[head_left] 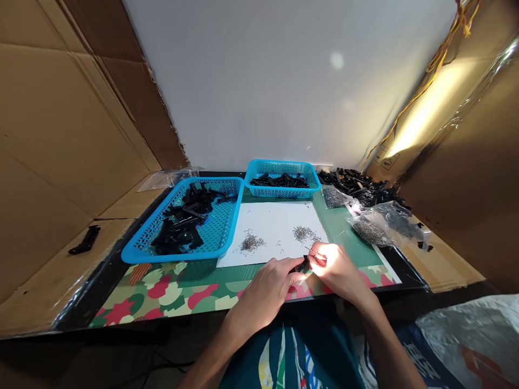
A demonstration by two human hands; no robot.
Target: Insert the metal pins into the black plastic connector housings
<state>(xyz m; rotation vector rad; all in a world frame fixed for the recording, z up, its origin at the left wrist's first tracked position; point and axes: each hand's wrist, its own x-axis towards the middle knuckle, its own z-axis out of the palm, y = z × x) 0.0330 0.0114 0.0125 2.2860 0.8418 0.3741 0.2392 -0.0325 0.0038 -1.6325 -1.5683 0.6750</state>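
My left hand (272,287) is closed around a small black plastic part (299,267) at the table's front edge. Close against that part, my right hand (333,268) pinches a thin metal tool, perhaps tweezers (311,250), under bright light; its tip is too small to make out. Just beyond the hands lies a white sheet (275,216) bearing two piles of tiny metal springs or wire pieces, a left pile (251,242) and a right pile (304,234). A few loose pieces (279,244) lie between them.
A large blue basket (127,253) of black parts stands at left, a smaller blue basket (279,192) behind the sheet. At right are a heap of black parts (360,186) and clear bags (371,228) of small metal pieces. One black part (85,240) lies far left. Cardboard walls flank the table.
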